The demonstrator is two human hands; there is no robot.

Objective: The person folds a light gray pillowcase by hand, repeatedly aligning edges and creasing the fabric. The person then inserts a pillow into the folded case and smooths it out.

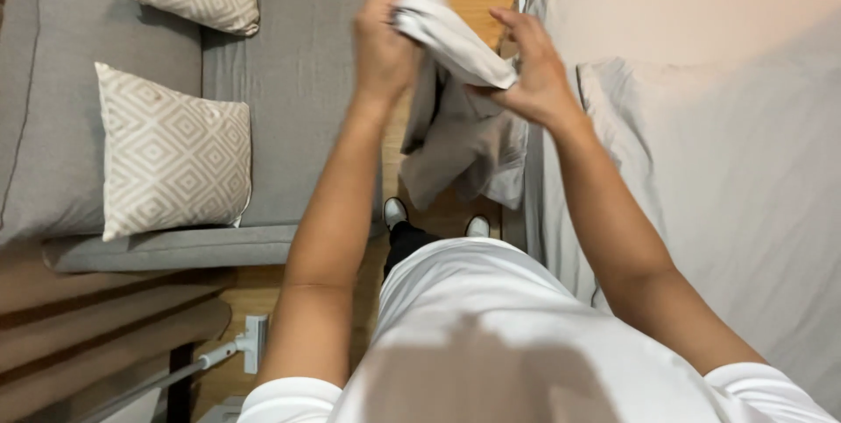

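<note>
I stand between a sofa and a bed, holding up a pale grey cloth (460,130), perhaps a pillowcase. My left hand (383,38) grips the bunched upper end of it at the top. My right hand (530,68) pinches the same cloth lower and to the right, thumb under the fold. The rest of the cloth hangs down loosely between my forearms, above my shoes (396,211) on the wooden floor.
A grey sofa (289,81) with two patterned cushions (171,156) is on the left. A bed with a light grey sheet (718,169) fills the right. A white floor tool with a pole (250,340) lies at the lower left near brown curtains (96,318).
</note>
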